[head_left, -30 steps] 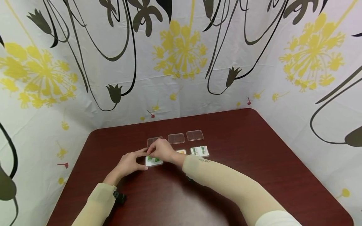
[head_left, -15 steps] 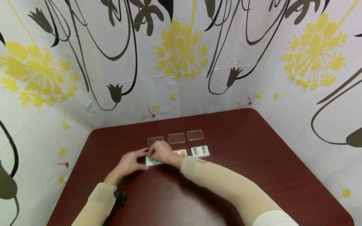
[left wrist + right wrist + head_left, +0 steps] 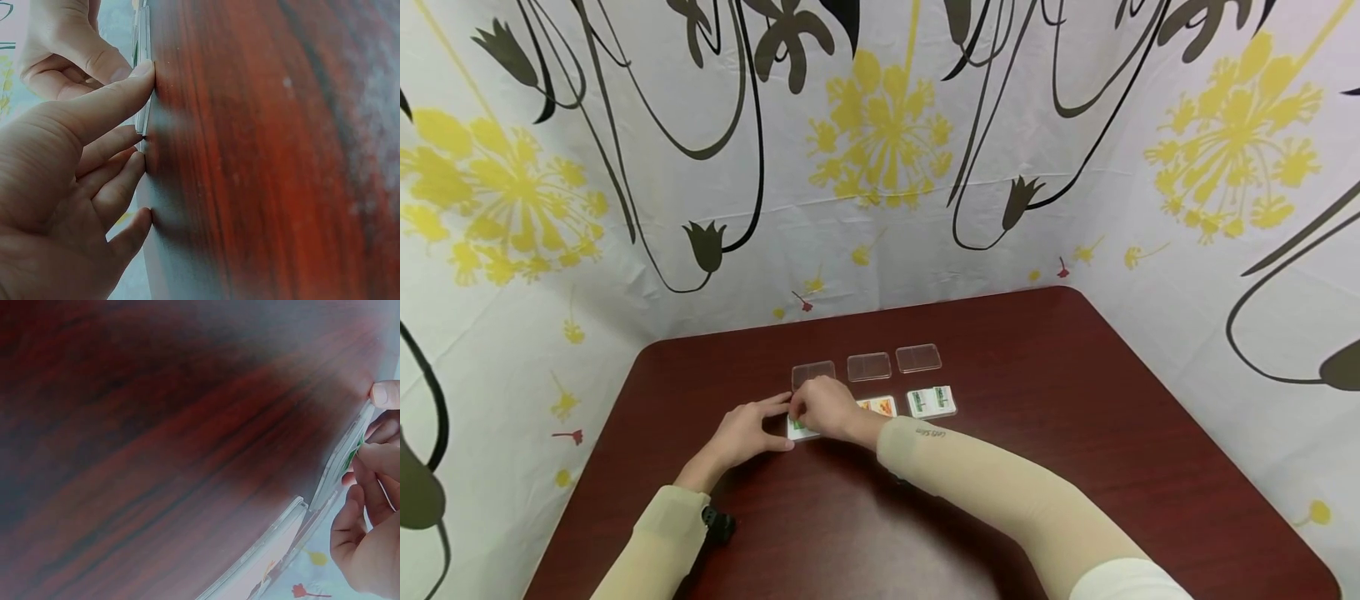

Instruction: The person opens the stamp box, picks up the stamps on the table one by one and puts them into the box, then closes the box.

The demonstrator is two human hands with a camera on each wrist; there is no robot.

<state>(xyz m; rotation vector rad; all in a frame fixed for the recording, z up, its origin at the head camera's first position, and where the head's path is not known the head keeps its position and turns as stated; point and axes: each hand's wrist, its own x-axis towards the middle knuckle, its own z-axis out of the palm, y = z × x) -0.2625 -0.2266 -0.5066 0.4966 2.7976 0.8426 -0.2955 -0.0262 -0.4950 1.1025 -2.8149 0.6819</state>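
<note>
A shallow clear plastic case (image 3: 795,432) with white, green-printed contents lies on the table, mostly covered by both hands. My left hand (image 3: 745,434) holds its left end, thumb at the near corner and index finger at the far one. In the left wrist view, the thumb (image 3: 122,94) presses the case edge and the other fingertips touch the tabletop. My right hand (image 3: 826,407) reaches over the case, thumb and forefinger pinching a thin green-and-white printed piece (image 3: 354,454). Its full shape is hidden.
Right of the hands lie a case with orange print (image 3: 880,406) and another with green-printed white contents (image 3: 932,402). Behind them, three clear lids, left (image 3: 812,372), middle (image 3: 868,367) and right (image 3: 917,358), form a row. A patterned curtain (image 3: 880,275) borders the dark red table (image 3: 1075,433).
My right hand has shifted slightly down over the left case, and more of the orange-printed case shows beside it. My left hand has stayed in place.
</note>
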